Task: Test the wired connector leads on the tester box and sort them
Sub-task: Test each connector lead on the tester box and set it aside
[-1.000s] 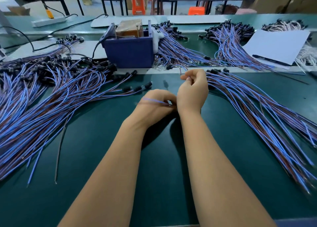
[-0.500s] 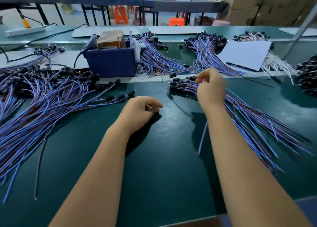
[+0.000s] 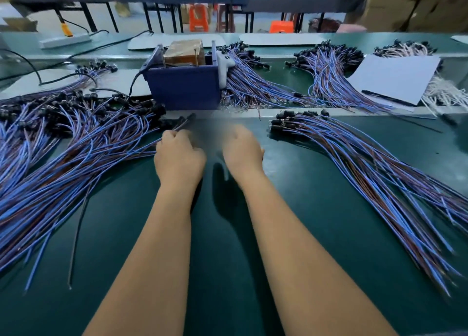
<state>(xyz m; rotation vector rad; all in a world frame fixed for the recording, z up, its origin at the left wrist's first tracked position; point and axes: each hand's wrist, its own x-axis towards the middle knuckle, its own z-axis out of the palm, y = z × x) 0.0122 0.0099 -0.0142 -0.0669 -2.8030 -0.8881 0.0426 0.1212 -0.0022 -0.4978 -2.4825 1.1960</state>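
Note:
The blue tester box [image 3: 184, 92] stands at the back centre of the green mat, with a brown block [image 3: 184, 52] on top. A large pile of blue-and-brown leads [image 3: 65, 158] with black connectors spreads over the left. A smaller pile of leads [image 3: 359, 168] fans out to the right. My left hand [image 3: 178, 158] grips a lead [image 3: 186, 122] at the near edge of the left pile. My right hand [image 3: 243, 150] hovers beside it in front of the box, blurred, its fingers turned down and hidden.
More lead bundles [image 3: 253, 87] [image 3: 326, 77] lie behind a pale strip to the right of the box. A white sheet [image 3: 395, 77] with a pen sits at back right. A power strip [image 3: 64, 40] and cables lie at back left.
My right hand has left the right pile and come back to the centre. My left hand has reached forward to the left pile and taken hold of a lead.

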